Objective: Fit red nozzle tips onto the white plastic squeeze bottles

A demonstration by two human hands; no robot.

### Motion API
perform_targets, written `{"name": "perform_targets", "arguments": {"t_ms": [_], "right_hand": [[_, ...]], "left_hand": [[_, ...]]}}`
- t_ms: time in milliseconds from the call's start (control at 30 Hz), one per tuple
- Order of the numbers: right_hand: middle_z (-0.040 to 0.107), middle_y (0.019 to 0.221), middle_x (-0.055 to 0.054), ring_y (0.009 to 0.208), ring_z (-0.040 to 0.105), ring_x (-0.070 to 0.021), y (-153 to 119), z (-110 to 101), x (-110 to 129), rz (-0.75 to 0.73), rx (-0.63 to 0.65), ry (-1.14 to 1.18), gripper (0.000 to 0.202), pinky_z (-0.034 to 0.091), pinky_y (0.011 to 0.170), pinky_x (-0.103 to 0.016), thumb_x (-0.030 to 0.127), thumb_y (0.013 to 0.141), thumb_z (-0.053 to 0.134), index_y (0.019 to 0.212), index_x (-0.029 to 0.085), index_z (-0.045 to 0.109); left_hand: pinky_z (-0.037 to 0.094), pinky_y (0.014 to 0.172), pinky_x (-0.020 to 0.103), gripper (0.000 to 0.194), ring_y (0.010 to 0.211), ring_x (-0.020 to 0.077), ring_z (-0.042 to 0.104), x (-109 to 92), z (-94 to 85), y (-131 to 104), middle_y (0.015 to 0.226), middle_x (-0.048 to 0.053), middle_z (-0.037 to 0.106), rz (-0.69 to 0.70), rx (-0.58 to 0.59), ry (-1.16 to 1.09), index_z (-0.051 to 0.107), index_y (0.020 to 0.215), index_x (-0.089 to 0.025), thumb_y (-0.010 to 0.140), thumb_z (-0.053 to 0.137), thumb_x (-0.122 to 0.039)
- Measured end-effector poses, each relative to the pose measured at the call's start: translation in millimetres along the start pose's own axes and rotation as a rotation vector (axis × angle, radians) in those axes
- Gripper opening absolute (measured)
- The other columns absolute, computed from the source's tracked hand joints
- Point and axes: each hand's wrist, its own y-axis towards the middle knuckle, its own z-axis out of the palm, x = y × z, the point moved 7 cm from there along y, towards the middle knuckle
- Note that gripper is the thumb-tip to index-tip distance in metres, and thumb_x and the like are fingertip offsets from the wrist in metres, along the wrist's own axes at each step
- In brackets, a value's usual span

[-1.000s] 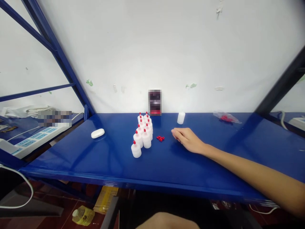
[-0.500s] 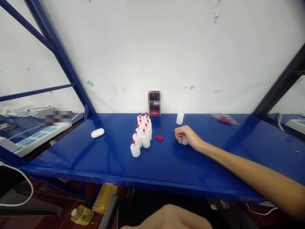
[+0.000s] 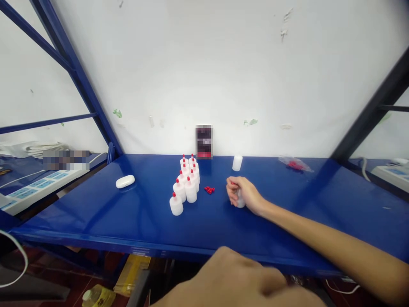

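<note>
My right hand [image 3: 244, 194] is closed around a small white bottle [image 3: 240, 200] on the blue table, with a bit of red showing at the fingers. Large and close to the camera, the back of my left hand [image 3: 233, 277] fills the bottom middle; its fingertips are out of sight. To the left of my right hand lies a small pile of red caps [image 3: 209, 190]. Several white bottles with red tips [image 3: 191, 190] stand upright in a cluster further left. Behind my right hand is another white container [image 3: 237, 163], with no red tip visible.
A white oval case [image 3: 125, 182] lies on the table's left part. A dark pixelated packet [image 3: 204, 142] leans on the wall. At the back right is a clear bag of red pieces [image 3: 295, 164]. A power strip [image 3: 38, 185] is beyond the left frame post.
My left hand has risen further into view from below. My right hand stays around its bottle, with its fingers slightly shifted and red now showing. The whole view has moved slightly.
</note>
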Motion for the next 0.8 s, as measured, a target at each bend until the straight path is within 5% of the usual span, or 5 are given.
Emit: {"name": "perform_targets", "arguments": {"t_ms": [133, 267, 433, 533, 800], "right_hand": [[0.046, 0.048, 0.002, 0.042, 0.046, -0.0125, -11.5, 28.0, 2.9, -0.057, 0.165, 0.004, 0.033, 0.035, 0.048, -0.026, 0.033, 0.084, 0.041, 0.054, 0.022, 0.030], [0.053, 0.050, -0.002, 0.046, 0.045, -0.0126, -14.9, 29.7, 3.7, -0.080, 0.189, -0.018, 0.030, 0.034, 0.050, -0.027, 0.030, 0.078, 0.041, 0.050, 0.021, 0.031], [0.053, 0.050, -0.002, 0.048, 0.042, -0.0126, -13.8, 27.8, 5.8, -0.068, 0.164, -0.070, 0.030, 0.031, 0.051, -0.027, 0.029, 0.078, 0.041, 0.050, 0.021, 0.033], [0.053, 0.050, -0.001, 0.047, 0.042, -0.0130, -12.4, 29.1, 3.0, -0.024, 0.164, -0.018, 0.029, 0.031, 0.051, -0.027, 0.032, 0.080, 0.042, 0.054, 0.021, 0.039], [0.063, 0.063, -0.005, 0.071, 0.062, -0.0198, -8.0, 19.1, 5.3, -0.071, 0.126, 0.002, 0.032, 0.043, 0.068, -0.029, 0.032, 0.088, 0.044, 0.059, 0.019, 0.047]], "left_hand": [[0.040, 0.049, 0.026, 0.013, 0.056, 0.0163, 0.061, 40.8, 17.9, 5.4, 0.071, -0.001, 0.065, -0.221, 0.038, 0.282, 0.059, 0.097, -0.022, 0.092, 0.047, -0.022], [0.046, 0.057, 0.029, 0.037, 0.066, 0.0202, 0.065, 69.0, 20.8, 0.2, 0.081, 0.001, 0.067, -0.353, -0.018, 0.382, 0.048, 0.131, -0.026, 0.095, 0.042, -0.022], [0.051, 0.064, 0.034, 0.031, 0.072, 0.0221, 0.066, 84.4, 27.7, -5.4, 0.084, 0.003, 0.066, -0.447, -0.061, 0.402, 0.055, 0.124, -0.025, 0.096, 0.042, -0.028], [0.052, 0.063, 0.034, 0.040, 0.073, 0.0220, 0.066, 87.7, 29.3, -8.5, 0.089, 0.003, 0.066, -0.463, -0.074, 0.382, 0.047, 0.136, -0.026, 0.096, 0.043, -0.030], [0.055, 0.067, 0.038, 0.043, 0.077, 0.0244, 0.068, 92.2, 30.2, -10.1, 0.091, 0.005, 0.067, -0.508, -0.092, 0.379, 0.045, 0.137, -0.022, 0.095, 0.044, -0.031]]}}
